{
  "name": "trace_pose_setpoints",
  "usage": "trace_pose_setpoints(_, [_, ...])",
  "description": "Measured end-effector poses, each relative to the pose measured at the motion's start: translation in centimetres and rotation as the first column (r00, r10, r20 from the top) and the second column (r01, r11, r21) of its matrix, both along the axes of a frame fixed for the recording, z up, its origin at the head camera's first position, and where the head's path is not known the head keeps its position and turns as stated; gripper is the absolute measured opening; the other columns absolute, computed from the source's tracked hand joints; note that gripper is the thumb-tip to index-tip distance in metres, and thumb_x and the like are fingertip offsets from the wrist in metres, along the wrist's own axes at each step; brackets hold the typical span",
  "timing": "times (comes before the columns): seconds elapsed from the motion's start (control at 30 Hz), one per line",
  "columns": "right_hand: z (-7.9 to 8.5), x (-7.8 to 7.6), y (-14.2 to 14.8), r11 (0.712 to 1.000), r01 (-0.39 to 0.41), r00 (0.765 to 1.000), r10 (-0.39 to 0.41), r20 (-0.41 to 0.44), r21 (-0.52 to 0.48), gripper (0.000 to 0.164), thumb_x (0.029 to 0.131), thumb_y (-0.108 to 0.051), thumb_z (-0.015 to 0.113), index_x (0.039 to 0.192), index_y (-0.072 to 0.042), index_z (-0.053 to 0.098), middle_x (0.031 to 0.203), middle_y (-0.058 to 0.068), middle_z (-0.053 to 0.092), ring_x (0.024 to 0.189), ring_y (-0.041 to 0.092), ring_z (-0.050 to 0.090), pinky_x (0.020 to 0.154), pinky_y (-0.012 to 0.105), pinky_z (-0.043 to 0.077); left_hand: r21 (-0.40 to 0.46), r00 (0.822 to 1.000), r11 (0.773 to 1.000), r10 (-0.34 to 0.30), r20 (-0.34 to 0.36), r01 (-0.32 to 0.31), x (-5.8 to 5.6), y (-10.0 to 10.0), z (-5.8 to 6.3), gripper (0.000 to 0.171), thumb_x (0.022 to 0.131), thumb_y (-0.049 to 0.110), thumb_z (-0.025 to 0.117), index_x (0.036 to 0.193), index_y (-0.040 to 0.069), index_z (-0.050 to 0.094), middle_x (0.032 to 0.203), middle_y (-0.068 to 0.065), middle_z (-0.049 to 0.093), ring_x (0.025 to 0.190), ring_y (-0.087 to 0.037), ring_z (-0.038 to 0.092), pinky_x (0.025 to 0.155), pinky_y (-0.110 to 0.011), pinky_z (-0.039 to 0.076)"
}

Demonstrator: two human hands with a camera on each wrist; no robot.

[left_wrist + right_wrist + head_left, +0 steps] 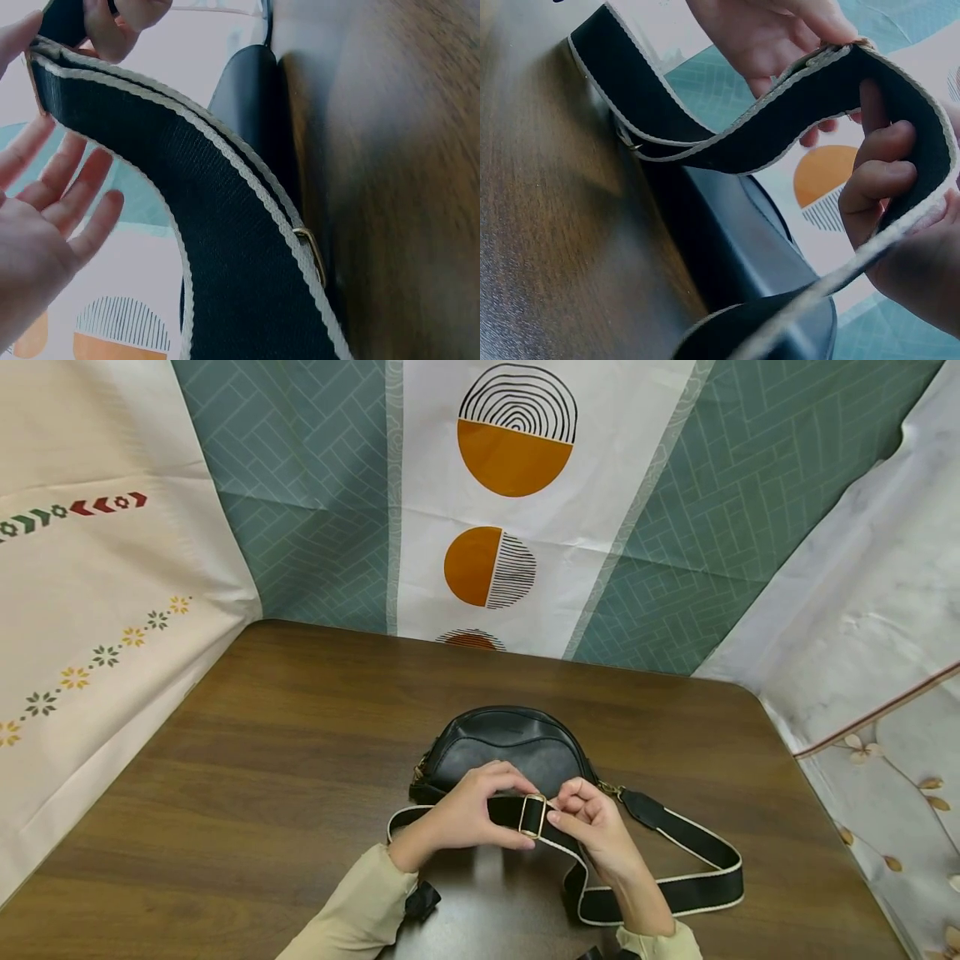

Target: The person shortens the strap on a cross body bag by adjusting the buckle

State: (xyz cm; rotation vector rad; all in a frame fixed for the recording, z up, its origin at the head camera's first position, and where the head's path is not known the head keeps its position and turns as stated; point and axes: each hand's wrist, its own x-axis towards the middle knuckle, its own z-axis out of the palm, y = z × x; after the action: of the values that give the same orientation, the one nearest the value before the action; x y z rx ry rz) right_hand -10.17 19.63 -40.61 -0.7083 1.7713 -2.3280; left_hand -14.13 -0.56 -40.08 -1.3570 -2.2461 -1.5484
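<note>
A black shoulder strap with cream edging (701,892) loops over the table in front of a black half-round bag (510,752). My left hand (459,812) pinches the strap's gold slider buckle (542,817) between thumb and fingers, at its upper and lower edges. Just right of the buckle, my right hand (600,831) pinches the strap, its other fingers curled. From the right wrist, the strap (780,131) bends round past the right fingers (885,169). The left wrist view shows two layers of strap (172,150) running from the buckle.
The bag lies on a brown wooden table (300,735). A gold clasp (611,789) joins the strap to the bag's right end; another gold fitting (420,768) is at its left. Patterned cloths (315,510) hang behind and beside the table.
</note>
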Motion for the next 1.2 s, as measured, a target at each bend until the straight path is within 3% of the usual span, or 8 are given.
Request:
trace_pose_setpoints(0.17, [0.2, 0.1, 0.1, 0.996, 0.032, 0.997, -0.038, 0.073, 0.078, 0.023, 0.085, 0.01, 0.048, 0.096, -0.009, 0.056, 0.082, 0.0, 0.064, 0.075, 0.009, 0.059, 0.065, 0.02, 0.048, 0.01, 0.998, 1.0, -0.025, 0.064, 0.025, 0.1, 0.0, -0.1, 0.04, 0.065, 0.02, 0.079, 0.099, 0.008, 0.061, 0.091, 0.002, 0.063, 0.083, -0.008, 0.057, 0.073, -0.024, 0.045])
trace_pose_setpoints(0.37, [0.6, 0.3, 0.6, 0.977, 0.015, 0.99, -0.044, 0.133, 0.21, 0.014, 0.089, 0.002, 0.048, 0.095, 0.006, 0.059, 0.078, 0.0, 0.066, 0.069, 0.009, 0.061, 0.061, 0.022, 0.049, 0.039, 0.998, 0.999, -0.024, 0.055, 0.022, 0.2, -0.1, -0.3, 0.045, 0.066, 0.018, 0.077, 0.106, 0.004, 0.061, 0.094, 0.002, 0.062, 0.086, -0.006, 0.055, 0.08, -0.024, 0.044])
trace_pose_setpoints(0.53, [0.5, 0.4, 0.9, 0.971, 0.009, 0.991, -0.041, 0.128, 0.237, 0.023, 0.089, 0.002, 0.048, 0.087, -0.011, 0.066, 0.073, -0.003, 0.064, 0.063, 0.006, 0.058, 0.057, 0.019, 0.048, 0.072, 0.998, 0.997, -0.009, 0.062, 0.004, 0.2, -0.5, -0.5, 0.043, 0.066, 0.019, 0.077, 0.104, 0.005, 0.063, 0.096, 0.002, 0.063, 0.086, -0.006, 0.056, 0.077, -0.024, 0.045])
trace_pose_setpoints(0.77, [0.4, 0.4, 0.8, 0.984, 0.016, 0.994, -0.034, 0.104, 0.178, 0.027, 0.088, 0.005, 0.048, 0.09, -0.012, 0.068, 0.082, 0.0, 0.066, 0.072, 0.007, 0.06, 0.062, 0.02, 0.048, 0.054, 0.998, 0.998, -0.014, 0.068, 0.01, 0.2, -0.6, -0.6, 0.042, 0.065, 0.017, 0.078, 0.102, 0.005, 0.064, 0.094, 0.0, 0.064, 0.085, -0.006, 0.057, 0.076, -0.024, 0.046])
trace_pose_setpoints(0.9, [0.4, 0.5, 0.6, 0.98, 0.048, 0.992, -0.069, 0.106, 0.195, 0.029, 0.087, 0.006, 0.049, 0.089, -0.016, 0.068, 0.082, -0.003, 0.066, 0.072, 0.006, 0.06, 0.062, 0.02, 0.048, 0.029, 0.997, 1.0, 0.003, 0.081, -0.006, 0.3, -0.7, -0.4, 0.044, 0.063, 0.016, 0.08, 0.102, 0.002, 0.064, 0.094, -0.003, 0.065, 0.085, -0.007, 0.058, 0.076, -0.024, 0.046])
trace_pose_setpoints(0.97, [0.4, 0.6, 0.5, 0.974, 0.076, 0.99, -0.099, 0.102, 0.214, 0.025, 0.087, 0.005, 0.05, 0.088, -0.013, 0.068, 0.081, -0.003, 0.066, 0.072, 0.006, 0.059, 0.062, 0.02, 0.048, 0.025, 0.996, 1.0, 0.008, 0.089, -0.01, 0.5, -0.7, -0.2, 0.045, 0.062, 0.014, 0.08, 0.102, -0.001, 0.064, 0.093, -0.006, 0.066, 0.084, -0.01, 0.059, 0.076, -0.025, 0.046])
trace_pose_setpoints(1.1, [0.5, 0.7, 0.4, 0.962, 0.121, 0.984, -0.148, 0.098, 0.244, 0.019, 0.086, 0.003, 0.053, 0.087, -0.009, 0.069, 0.08, -0.003, 0.065, 0.071, 0.006, 0.058, 0.062, 0.02, 0.048, 0.027, 0.996, 1.0, 0.012, 0.092, -0.014, 1.3, -0.9, 1.5, 0.046, 0.06, 0.008, 0.081, 0.1, -0.007, 0.063, 0.09, -0.012, 0.066, 0.083, -0.014, 0.061, 0.076, -0.028, 0.047])
trace_pose_setpoints(1.2, [0.6, 0.7, 0.4, 0.961, 0.127, 0.982, -0.157, 0.102, 0.247, 0.022, 0.085, 0.003, 0.053, 0.086, -0.012, 0.069, 0.08, -0.004, 0.065, 0.071, 0.006, 0.058, 0.062, 0.02, 0.048, 0.021, 0.996, 1.0, 0.02, 0.084, -0.022, 1.8, -1.0, 2.8, 0.043, 0.061, 0.006, 0.08, 0.098, -0.008, 0.063, 0.089, -0.014, 0.066, 0.082, -0.015, 0.062, 0.075, -0.027, 0.047])
